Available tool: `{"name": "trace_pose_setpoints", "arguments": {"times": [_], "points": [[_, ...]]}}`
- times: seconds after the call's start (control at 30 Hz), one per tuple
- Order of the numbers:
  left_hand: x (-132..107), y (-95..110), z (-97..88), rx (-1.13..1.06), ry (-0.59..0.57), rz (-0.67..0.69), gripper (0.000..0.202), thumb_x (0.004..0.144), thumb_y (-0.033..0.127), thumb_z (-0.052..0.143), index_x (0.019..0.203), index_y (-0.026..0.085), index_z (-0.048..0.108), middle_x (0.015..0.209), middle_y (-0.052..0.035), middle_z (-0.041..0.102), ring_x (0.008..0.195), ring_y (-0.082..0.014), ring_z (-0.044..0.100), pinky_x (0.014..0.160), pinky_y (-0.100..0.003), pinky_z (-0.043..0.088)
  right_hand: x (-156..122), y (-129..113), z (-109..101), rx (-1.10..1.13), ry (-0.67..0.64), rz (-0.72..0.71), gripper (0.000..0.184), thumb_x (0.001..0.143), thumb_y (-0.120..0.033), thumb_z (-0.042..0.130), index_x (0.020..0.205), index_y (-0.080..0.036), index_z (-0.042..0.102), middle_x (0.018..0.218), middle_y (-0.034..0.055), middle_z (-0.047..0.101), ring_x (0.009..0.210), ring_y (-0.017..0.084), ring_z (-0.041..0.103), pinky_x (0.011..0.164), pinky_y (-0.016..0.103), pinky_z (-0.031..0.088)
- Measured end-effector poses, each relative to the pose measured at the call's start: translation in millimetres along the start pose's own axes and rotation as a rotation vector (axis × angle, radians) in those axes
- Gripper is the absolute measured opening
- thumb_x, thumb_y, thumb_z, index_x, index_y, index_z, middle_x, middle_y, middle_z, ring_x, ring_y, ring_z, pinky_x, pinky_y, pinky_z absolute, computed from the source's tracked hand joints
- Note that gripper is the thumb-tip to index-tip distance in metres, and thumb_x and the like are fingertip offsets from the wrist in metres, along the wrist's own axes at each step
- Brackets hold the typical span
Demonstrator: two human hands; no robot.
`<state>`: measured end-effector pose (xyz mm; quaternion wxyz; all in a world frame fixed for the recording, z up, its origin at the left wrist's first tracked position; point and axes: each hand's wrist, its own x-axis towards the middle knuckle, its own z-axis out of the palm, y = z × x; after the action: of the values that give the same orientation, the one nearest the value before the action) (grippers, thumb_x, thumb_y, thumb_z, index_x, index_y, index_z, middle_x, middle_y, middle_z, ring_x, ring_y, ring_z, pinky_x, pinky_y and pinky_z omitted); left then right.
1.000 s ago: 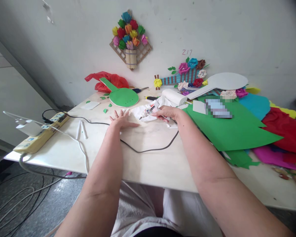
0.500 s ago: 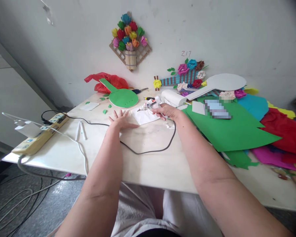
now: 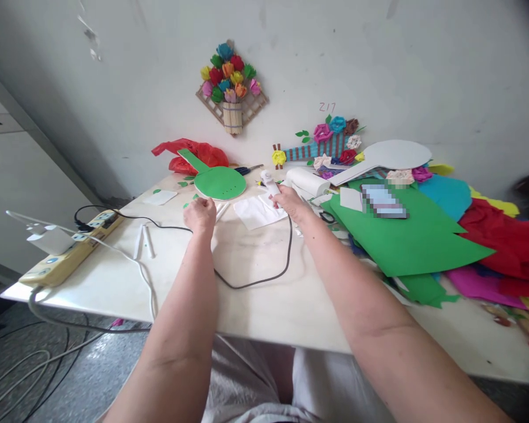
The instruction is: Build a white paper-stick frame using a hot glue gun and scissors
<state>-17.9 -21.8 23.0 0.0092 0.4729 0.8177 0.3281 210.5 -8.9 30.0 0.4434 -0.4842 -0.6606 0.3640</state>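
Observation:
My right hand (image 3: pixel 290 203) is closed around a white hot glue gun (image 3: pixel 268 181), held with its nozzle end up over the far middle of the table. Its black cord (image 3: pixel 264 276) loops back across the tabletop. My left hand (image 3: pixel 200 214) has its fingers curled at the near edge of a green paddle-shaped cutout (image 3: pixel 219 182). A thin white stick (image 3: pixel 223 209) lies right beside those fingers, and I cannot tell whether they hold it. A white paper sheet (image 3: pixel 256 212) lies flat between my two hands.
A yellow power strip (image 3: pixel 66 254) with plugs sits at the table's left edge. Two white glue sticks (image 3: pixel 143 241) lie near it. Coloured paper sheets (image 3: pixel 405 238) pile up on the right, with a white paddle cutout (image 3: pixel 390 155), a paper roll (image 3: pixel 309 180), scissors (image 3: pixel 247 170) and a red bag (image 3: pixel 194 154) behind.
My left hand lifted from lying flat and curled up nearer the green paddle. My right hand raised the glue gun from lying across the white paper to pointing up.

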Motion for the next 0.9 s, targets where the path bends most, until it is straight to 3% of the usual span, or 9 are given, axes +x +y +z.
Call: {"name": "trace_pose_setpoints", "arguments": {"times": [0.13, 0.3, 0.5, 0.67, 0.77, 0.9], "points": [[-3.9, 1.2, -3.8, -0.074, 0.085, -0.071, 0.033, 0.078, 0.037, 0.039, 0.087, 0.021, 0.067, 0.092, -0.0104, 0.067, 0.092, -0.0255, 0.059, 0.075, -0.034, 0.043, -1.8, -2.9, 9.1, -0.212, 0.018, -0.046, 0.04, 0.077, -0.019, 0.049, 0.116, -0.019, 0.052, 0.091, 0.0031, 0.062, 0.074, 0.014, 0.057, 0.065, 0.021, 0.046], [-4.5, -2.4, -4.8, -0.15, 0.165, -0.192, 0.04, 0.084, 0.036, 0.028, 0.083, 0.021, 0.064, 0.088, -0.0112, 0.066, 0.089, -0.024, 0.059, 0.07, -0.032, 0.041, -2.9, -2.7, 17.0, -0.404, 0.132, -0.151, 0.049, 0.075, -0.014, 0.051, 0.124, -0.017, 0.051, 0.112, 0.0074, 0.061, 0.104, 0.021, 0.054, 0.088, 0.028, 0.041], [-6.8, -1.5, 3.9, -0.136, 0.16, -0.135, 0.043, 0.086, 0.041, 0.025, 0.082, 0.021, 0.063, 0.089, -0.0103, 0.065, 0.088, -0.0225, 0.058, 0.07, -0.031, 0.041, -2.5, 5.1, 19.2, -0.433, 0.22, -0.126, 0.05, 0.073, -0.017, 0.055, 0.123, -0.017, 0.056, 0.116, 0.0065, 0.061, 0.107, 0.022, 0.055, 0.092, 0.028, 0.039], [-19.7, 10.4, 13.1, -0.096, 0.062, 0.124, 0.032, 0.082, 0.041, 0.037, 0.081, 0.022, 0.062, 0.085, -0.0068, 0.066, 0.087, -0.0209, 0.059, 0.073, -0.029, 0.04, -6.0, 5.3, 19.2, -0.451, 0.249, -0.03, 0.051, 0.073, -0.021, 0.055, 0.124, -0.022, 0.055, 0.115, 0.0043, 0.062, 0.108, 0.023, 0.055, 0.091, 0.029, 0.041], [-22.2, 11.9, 15.9, -0.071, 0.011, 0.209, 0.028, 0.08, 0.04, 0.041, 0.081, 0.023, 0.062, 0.086, -0.0055, 0.067, 0.088, -0.0214, 0.059, 0.074, -0.029, 0.04, -9.2, 2.4, 19.3, -0.471, 0.268, -0.024, 0.05, 0.073, -0.022, 0.055, 0.124, -0.024, 0.056, 0.115, 0.0045, 0.062, 0.107, 0.025, 0.055, 0.089, 0.031, 0.042], [-14.5, 1.9, 13.2, -0.129, 0.127, 0.027, 0.031, 0.083, 0.039, 0.035, 0.09, 0.023, 0.061, 0.092, -0.0059, 0.066, 0.09, -0.0222, 0.059, 0.075, -0.032, 0.04, -12.2, 1.7, 20.0, -0.519, 0.28, -0.005, 0.048, 0.075, -0.024, 0.055, 0.123, -0.027, 0.056, 0.114, 0.0044, 0.063, 0.103, 0.027, 0.057, 0.086, 0.033, 0.044]]}}
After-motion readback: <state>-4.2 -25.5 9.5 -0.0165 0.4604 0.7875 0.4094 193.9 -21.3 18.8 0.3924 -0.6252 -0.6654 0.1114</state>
